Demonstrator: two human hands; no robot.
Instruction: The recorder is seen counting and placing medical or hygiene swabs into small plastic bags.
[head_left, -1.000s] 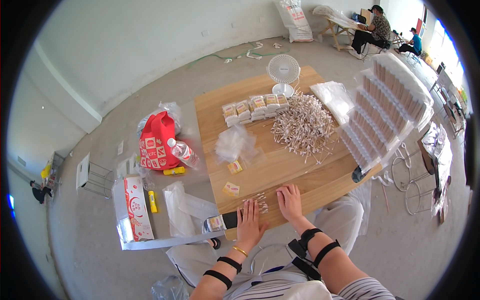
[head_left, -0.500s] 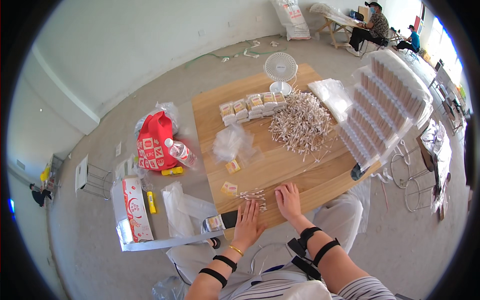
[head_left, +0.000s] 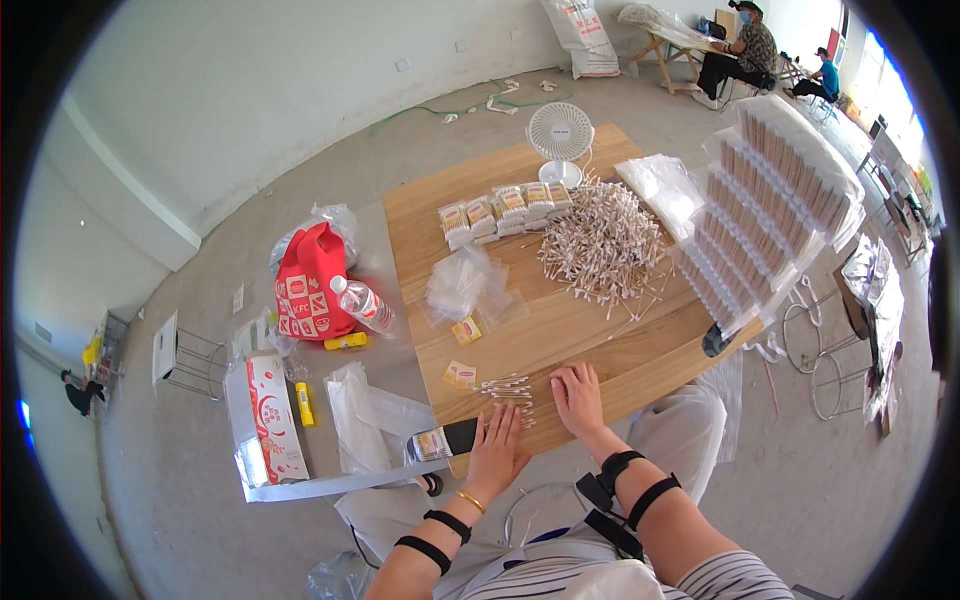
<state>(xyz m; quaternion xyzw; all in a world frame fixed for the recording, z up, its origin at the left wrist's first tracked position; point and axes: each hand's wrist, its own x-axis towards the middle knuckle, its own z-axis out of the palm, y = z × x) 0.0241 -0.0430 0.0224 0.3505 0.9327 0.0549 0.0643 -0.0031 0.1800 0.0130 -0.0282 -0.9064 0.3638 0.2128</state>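
My left hand lies at the near edge of the wooden table, fingers stretched out, its tips touching or just beside a small row of cotton swabs. To the right of them rests my right hand, its fingers loosely bent on the tabletop with nothing visible in them. Small yellow-and-white printed cards lie left of the swabs, and another card is farther back. Beside my left hand, a filled swab packet sits in a black holder at the table's corner.
A big heap of loose swabs, stacked swab packets, clear bags and a white fan occupy the table's far half. Bundled swab rows stand right. Leftward are a red bag, bottle and carton.
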